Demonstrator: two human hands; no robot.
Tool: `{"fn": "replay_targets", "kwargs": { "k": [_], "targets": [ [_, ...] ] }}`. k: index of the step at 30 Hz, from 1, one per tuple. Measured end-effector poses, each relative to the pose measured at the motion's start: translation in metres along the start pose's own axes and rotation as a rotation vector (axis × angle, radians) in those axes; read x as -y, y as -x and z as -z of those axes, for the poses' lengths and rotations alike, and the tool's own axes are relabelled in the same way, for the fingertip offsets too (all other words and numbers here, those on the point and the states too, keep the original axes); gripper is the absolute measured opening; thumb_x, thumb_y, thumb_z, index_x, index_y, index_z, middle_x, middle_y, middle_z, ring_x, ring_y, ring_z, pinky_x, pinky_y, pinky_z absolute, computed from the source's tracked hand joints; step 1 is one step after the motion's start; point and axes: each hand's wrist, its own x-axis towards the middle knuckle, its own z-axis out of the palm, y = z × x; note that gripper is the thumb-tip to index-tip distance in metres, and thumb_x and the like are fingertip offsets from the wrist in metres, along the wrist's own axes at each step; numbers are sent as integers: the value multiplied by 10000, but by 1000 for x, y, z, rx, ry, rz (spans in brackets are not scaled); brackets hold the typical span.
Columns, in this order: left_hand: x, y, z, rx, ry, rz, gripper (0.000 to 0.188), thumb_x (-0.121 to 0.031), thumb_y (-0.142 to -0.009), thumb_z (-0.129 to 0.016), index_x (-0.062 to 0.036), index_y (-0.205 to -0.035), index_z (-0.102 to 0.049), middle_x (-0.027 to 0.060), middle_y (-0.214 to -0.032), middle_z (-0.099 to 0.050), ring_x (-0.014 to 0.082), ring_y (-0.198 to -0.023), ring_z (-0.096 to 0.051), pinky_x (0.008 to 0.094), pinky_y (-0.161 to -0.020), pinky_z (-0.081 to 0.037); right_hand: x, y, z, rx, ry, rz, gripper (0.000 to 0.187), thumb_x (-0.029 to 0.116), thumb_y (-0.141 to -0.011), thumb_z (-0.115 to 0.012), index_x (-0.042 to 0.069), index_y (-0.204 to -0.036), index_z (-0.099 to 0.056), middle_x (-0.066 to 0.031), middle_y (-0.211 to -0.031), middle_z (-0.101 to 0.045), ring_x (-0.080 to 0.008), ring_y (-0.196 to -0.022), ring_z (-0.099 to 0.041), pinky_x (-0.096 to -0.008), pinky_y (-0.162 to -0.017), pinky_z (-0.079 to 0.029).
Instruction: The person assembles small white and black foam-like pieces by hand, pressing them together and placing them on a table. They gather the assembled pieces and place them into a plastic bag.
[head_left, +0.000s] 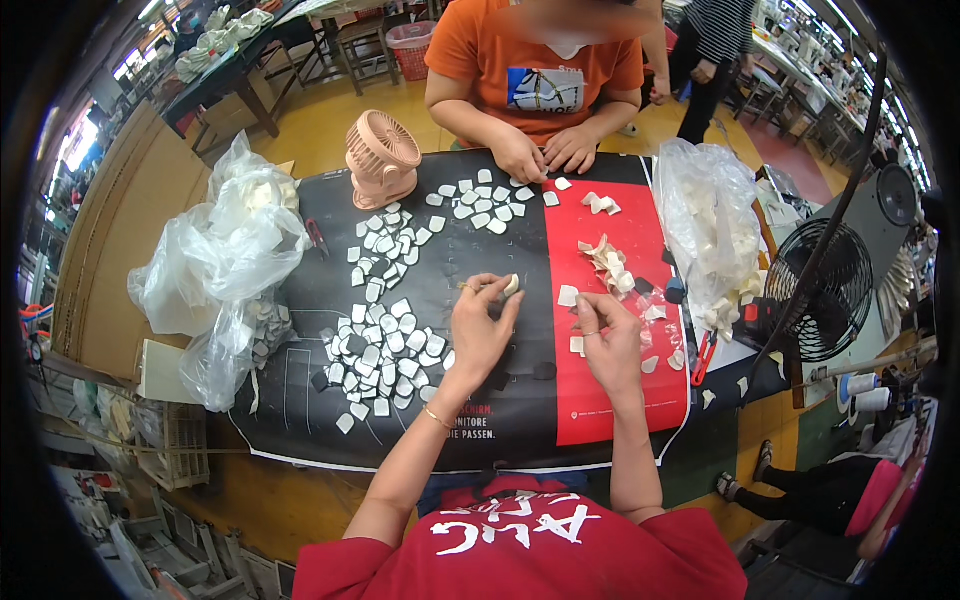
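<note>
Seemingly, a small piece is being worked by hand, one at a time, at the middle of the frame. The left hand [482, 335] is pinching a curved pale piece [512, 285] between thumb and fingertips above the black part of the mat [610, 415]. The right hand [612, 345] is resting over the red part, its thumb and forefinger drawn close together; the forefinger is meeting the edge of a flat white piece [568, 296], though I cannot tell whether it is being gripped.

Handling single pieces is probably the step in hand, and the next move is likely calling for a light fingertip grip and a clear spot for each piece. Many white pieces [390, 345] are lying in a loose pile left of centre, while cream scraps [610, 265] are clustering on the red part.

As for containers, a clear plastic bag [175, 290] is slumping at the left of the frame, with greyish pieces showing through its lower end. Another plastic bag [700, 190] is standing at the upper right, holding cream pieces. A red basket [410, 50] is sitting near the top; its contents are too small to tell.
</note>
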Motion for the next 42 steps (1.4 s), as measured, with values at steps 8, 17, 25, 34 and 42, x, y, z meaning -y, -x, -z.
{"fn": "replay_targets", "kwargs": {
  "k": [8,17,25,34,42],
  "targets": [
    [-35,8,3,134,194,-136,241,-68,-870,-720,-18,-1105,-714,111,-1035,-658,200,-810,-645,323,-736,-504,4,5,-1,126,4,12,214,138,-997,-595,-54,-1039,-678,-115,-851,-679,-167,-695,-676,-296,-618,-518],
    [-47,35,25,-54,33,-472,291,42,-674,-816,-104,-919,-761,33,-932,-643,171,-781,-635,304,-701,-497,2,23,8,300,-219,-28,304,80,-960,-654,10,-1253,-613,-65,-1014,-677,-126,-942,-637,-270,-813,-511],
    [-45,67,27,-27,203,-376,354,63,-637,-837,-109,-938,-764,51,-969,-623,176,-795,-628,285,-656,-510,-3,53,5,397,-672,-137,284,51,-968,-643,-16,-1239,-597,-74,-1120,-635,-136,-977,-627,-272,-903,-502],
    [-34,79,23,-150,79,-339,382,113,-668,-797,-101,-982,-762,53,-940,-615,154,-749,-620,271,-641,-497,22,63,10,341,-518,-201,111,19,-957,-635,-53,-1033,-674,-80,-1036,-622,-109,-865,-605,-254,-790,-493],
    [-35,76,26,-158,-23,-427,413,87,-642,-823,-128,-989,-763,21,-930,-624,153,-728,-603,278,-643,-452,30,63,7,289,-401,-174,113,42,-944,-658,-45,-1012,-686,-88,-1002,-642,-121,-825,-615,-258,-749,-496]
  ]
}}
